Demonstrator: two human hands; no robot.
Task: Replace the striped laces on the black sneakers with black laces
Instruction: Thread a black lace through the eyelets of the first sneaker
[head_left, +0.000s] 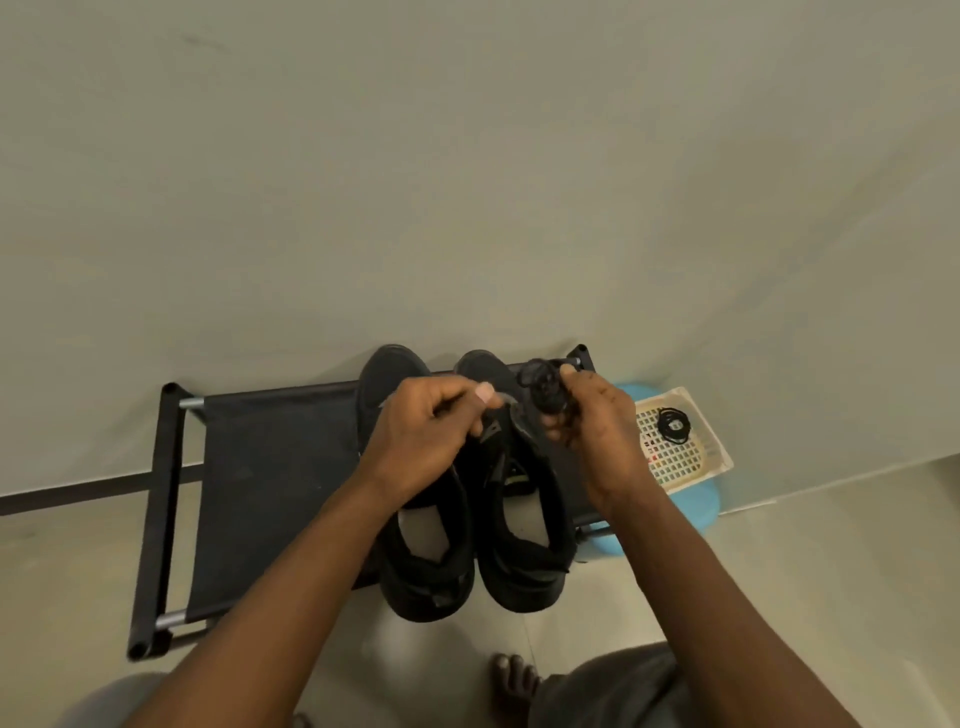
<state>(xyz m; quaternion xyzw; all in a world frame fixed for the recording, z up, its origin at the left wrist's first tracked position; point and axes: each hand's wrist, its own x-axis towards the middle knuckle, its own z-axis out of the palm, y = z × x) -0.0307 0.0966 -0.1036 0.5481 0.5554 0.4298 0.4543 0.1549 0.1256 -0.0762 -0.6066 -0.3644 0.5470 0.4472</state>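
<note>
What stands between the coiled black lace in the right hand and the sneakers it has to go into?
Nothing visible. The right hand holds the coiled black lace just above the right sneaker; the left hand pinches what seems its loose end, covering part of the lacing area of the left sneaker.

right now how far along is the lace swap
No striped laces show on the black sneakers, so removal looks done. In hand: the right hand grips a coiled black lace, the left hand pinches its end. Left: threading both; a second coil waits on the tray.
</note>
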